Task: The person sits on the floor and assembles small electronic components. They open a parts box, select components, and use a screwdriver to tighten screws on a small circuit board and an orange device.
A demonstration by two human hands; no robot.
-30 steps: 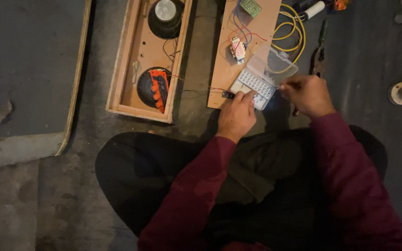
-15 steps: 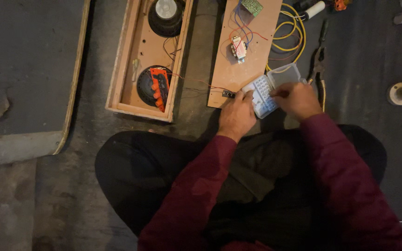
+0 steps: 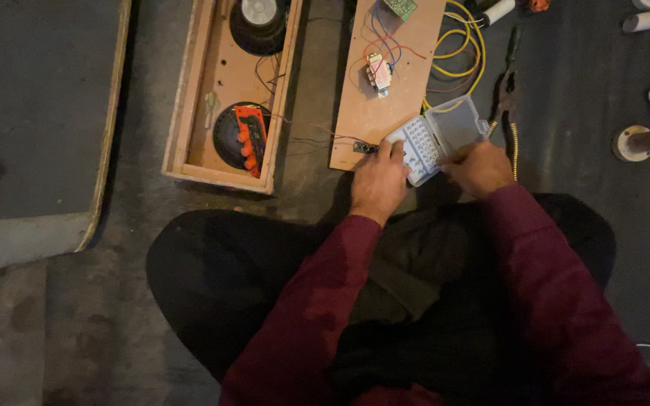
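while both hands grip it, the small clear compartment box lies open, lid up.

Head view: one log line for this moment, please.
left hand: on open clear compartment box | right hand: holds box edge | box: beside wooden panel | pliers: right

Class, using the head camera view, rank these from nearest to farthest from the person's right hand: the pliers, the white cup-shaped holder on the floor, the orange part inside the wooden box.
1. Pliers, just above the right hand.
2. White cup-shaped holder, off to the right on the floor.
3. Orange part, far left inside the wooden box.
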